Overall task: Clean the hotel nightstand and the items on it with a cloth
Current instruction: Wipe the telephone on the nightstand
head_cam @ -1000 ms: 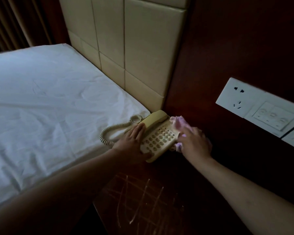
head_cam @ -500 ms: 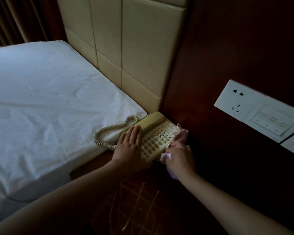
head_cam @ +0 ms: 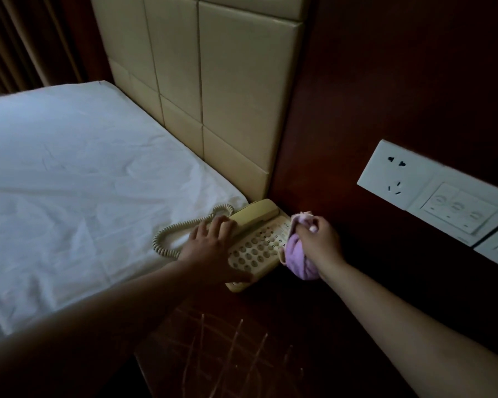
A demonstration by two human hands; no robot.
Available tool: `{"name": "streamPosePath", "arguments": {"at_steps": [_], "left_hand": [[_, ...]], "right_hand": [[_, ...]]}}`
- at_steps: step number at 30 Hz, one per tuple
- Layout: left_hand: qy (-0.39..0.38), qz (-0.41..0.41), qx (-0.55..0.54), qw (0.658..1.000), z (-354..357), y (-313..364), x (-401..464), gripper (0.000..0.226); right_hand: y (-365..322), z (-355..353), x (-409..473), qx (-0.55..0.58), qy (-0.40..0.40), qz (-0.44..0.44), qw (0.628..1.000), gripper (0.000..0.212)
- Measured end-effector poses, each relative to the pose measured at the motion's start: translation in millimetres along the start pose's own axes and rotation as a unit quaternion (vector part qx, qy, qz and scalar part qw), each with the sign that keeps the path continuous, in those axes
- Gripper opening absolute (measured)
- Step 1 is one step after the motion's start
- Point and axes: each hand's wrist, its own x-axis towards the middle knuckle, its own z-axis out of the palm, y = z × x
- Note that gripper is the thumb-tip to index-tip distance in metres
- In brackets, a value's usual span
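A cream corded telephone (head_cam: 259, 245) sits at the back left of the dark wooden nightstand (head_cam: 222, 351), its handset (head_cam: 256, 215) on the cradle. My left hand (head_cam: 213, 251) lies over the phone's left side, fingers spread on the handset end, thumb along the front edge. My right hand (head_cam: 318, 239) grips a bunched lilac cloth (head_cam: 299, 258) against the phone's right side. The coiled cord (head_cam: 179, 229) loops onto the bed sheet.
A bed with a white sheet (head_cam: 84, 196) borders the nightstand on the left. A cream padded headboard (head_cam: 213, 96) stands behind. A white socket and switch panel (head_cam: 431, 193) is set in the dark wood wall on the right. Pale scratches mark the nightstand's front.
My right hand with the cloth moved from the phone's back right corner down along its right side, then lifted and turned so the cloth bunch hangs below the fist. My left hand stayed on the phone.
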Motion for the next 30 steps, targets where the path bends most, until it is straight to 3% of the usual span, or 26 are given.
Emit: {"name": "streamPosePath", "arguments": {"at_steps": [4,7,14,21,26,30], "left_hand": [[-0.025,-0.018,-0.021,0.999,0.7,5.2,7.6,0.135],[-0.019,-0.024,-0.049,0.998,5.3,5.7,1.5,0.13],[-0.032,0.024,-0.032,0.999,-3.5,-1.9,-18.6,0.129],[-0.039,0.025,-0.006,0.999,-1.1,0.8,-16.5,0.13],[-0.031,0.025,0.001,0.999,4.1,-4.0,-13.9,0.128],[-0.026,0.019,0.013,0.999,8.8,-6.7,-13.3,0.129]], "right_hand": [[-18.0,7.1,26.9,-0.069,-0.069,0.048,0.994,0.029],[-20.1,-4.0,34.4,-0.042,-0.114,0.089,0.989,0.024],[-13.9,-29.9,20.1,-0.053,-0.199,0.08,0.975,0.014],[-57.3,17.6,55.4,-0.096,-0.174,0.015,0.98,0.045],[-97.6,38.4,76.2,-0.087,-0.217,0.051,0.971,0.027],[-73.7,17.3,55.7,-0.087,-0.248,0.098,0.96,0.025]]}}
